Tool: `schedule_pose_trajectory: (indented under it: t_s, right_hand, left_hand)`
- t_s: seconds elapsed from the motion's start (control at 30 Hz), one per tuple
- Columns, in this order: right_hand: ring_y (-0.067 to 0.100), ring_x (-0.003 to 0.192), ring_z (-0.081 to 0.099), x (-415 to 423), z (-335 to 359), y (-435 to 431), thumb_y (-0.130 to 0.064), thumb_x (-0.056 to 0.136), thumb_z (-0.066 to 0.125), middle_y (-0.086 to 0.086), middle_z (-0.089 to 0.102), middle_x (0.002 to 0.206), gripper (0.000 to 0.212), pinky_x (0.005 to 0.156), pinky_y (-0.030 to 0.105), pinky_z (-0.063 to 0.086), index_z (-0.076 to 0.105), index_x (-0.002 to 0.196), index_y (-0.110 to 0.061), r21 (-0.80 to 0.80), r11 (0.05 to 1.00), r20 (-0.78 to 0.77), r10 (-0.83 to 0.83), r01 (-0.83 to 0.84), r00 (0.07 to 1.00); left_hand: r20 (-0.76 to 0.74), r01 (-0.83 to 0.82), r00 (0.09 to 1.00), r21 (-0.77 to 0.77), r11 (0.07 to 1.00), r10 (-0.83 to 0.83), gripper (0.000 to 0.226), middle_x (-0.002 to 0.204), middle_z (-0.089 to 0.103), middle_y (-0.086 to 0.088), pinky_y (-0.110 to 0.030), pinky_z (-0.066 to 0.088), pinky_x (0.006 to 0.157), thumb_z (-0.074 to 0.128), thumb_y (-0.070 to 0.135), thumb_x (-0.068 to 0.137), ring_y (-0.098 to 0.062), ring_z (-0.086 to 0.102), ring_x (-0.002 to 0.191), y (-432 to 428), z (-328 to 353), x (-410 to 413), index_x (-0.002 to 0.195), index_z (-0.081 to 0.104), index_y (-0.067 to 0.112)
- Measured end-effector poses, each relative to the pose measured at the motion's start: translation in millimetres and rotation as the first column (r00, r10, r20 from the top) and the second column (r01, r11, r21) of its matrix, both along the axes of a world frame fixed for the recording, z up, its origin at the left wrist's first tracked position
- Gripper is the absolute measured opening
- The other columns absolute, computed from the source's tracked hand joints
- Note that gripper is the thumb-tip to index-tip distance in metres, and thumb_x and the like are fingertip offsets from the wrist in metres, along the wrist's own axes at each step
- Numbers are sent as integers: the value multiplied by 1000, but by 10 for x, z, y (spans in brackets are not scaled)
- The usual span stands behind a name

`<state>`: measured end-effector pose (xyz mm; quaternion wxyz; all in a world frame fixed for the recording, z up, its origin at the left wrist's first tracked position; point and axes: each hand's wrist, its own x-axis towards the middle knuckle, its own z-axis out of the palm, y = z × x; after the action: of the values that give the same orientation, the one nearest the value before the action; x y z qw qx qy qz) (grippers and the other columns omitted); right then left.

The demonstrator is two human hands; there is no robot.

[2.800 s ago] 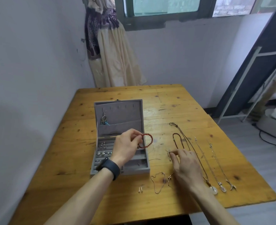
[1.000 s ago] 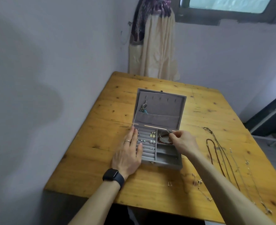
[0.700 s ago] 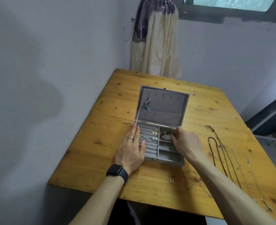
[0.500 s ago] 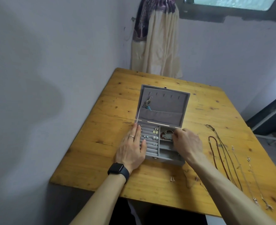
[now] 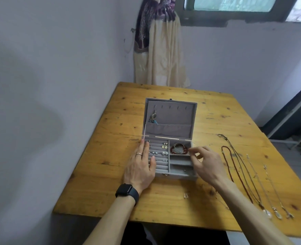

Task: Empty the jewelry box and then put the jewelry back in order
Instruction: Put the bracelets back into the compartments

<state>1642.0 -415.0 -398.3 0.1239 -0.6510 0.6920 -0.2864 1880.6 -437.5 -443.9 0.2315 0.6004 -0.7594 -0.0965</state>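
Observation:
The grey velvet jewelry box (image 5: 181, 175) stands open on the wooden table (image 5: 109, 156), with its lid (image 5: 171, 119) upright. A red bead bracelet (image 5: 179, 150) lies in the top right compartment with a thin silvery chain across it. Several earrings (image 5: 164, 146) sit in the ring rolls on the left. A dangling earring (image 5: 153, 118) hangs inside the lid. My left hand (image 5: 141, 167) lies flat on the box's left side. My right hand (image 5: 208, 165) hovers at the box's right edge, fingertips close together beside the bracelet, with nothing visible between them.
Several necklaces lie in a row to the right of the box: a red bead necklace (image 5: 234, 171), a dark cord (image 5: 238, 156) and silver chains (image 5: 259, 179). A pair of small studs (image 5: 186, 195) rests near the front edge. A curtain (image 5: 160, 50) hangs behind the table.
The red bracelet went from my left hand into the box's top right compartment. My left hand settled flat on the box. My right hand has drawn back slightly from the compartment.

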Motion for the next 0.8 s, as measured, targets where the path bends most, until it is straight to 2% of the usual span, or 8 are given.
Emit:
schedule_pose_trajectory:
  t_s: [0.17,0.27,0.47,0.53,0.63,0.7,0.8]
  right_hand:
    - [-8,87,60,-238,128,335,-24,95,64,-13,67,104,20,66,5,45,71,114,-25,-82,993,159,-73,87,985]
    - [-8,88,60,-420,201,606,-24,95,66,-19,65,98,18,65,8,45,70,112,-28,-103,986,194,-107,129,975]
    - [-3,85,61,-662,87,1036,-24,90,70,-20,65,98,22,70,17,51,68,110,-32,-67,982,185,-160,175,970]
    - [-2,84,60,-676,-11,1159,-25,89,72,-19,65,96,22,72,17,50,69,110,-31,-49,980,137,-184,192,973]
    - [1,90,55,-646,-157,1310,-31,90,71,-18,62,96,24,75,15,41,70,113,-29,25,982,62,-188,187,980]
    - [5,95,53,-598,-241,1391,-36,91,68,-14,61,100,26,80,19,40,71,115,-28,78,979,8,-191,190,982]
    - [9,98,49,-515,-352,1488,-40,92,66,-7,63,106,29,82,20,40,72,116,-25,89,975,-74,-198,204,977]
  left_hand:
    - [-53,-6,999,-22,1000,5,61,163,23,-1,-45,44,107,26,51,99,-19,37,141,-13,18,11,150,38,22]
    - [-67,6,998,-68,998,-10,58,158,33,-4,-48,44,107,32,50,96,-22,41,138,33,64,-3,144,46,21]
    - [-21,182,981,-233,955,-192,51,150,44,-6,-43,37,112,50,40,92,-22,43,135,254,284,-330,138,53,18]
    - [21,276,960,-249,929,-279,47,142,52,-3,-43,42,109,56,37,91,-20,47,131,360,321,-487,135,57,19]
    - [67,406,913,-221,887,-401,46,135,59,-1,-41,49,104,57,35,90,-17,52,127,529,321,-714,133,59,19]
    - [101,452,892,-157,878,-442,52,143,55,0,-40,44,110,51,38,94,-16,48,134,622,316,-851,142,52,18]
    - [142,474,871,2,880,-470,60,161,28,4,-35,18,124,36,41,102,-10,21,150,689,268,-969,157,24,21]
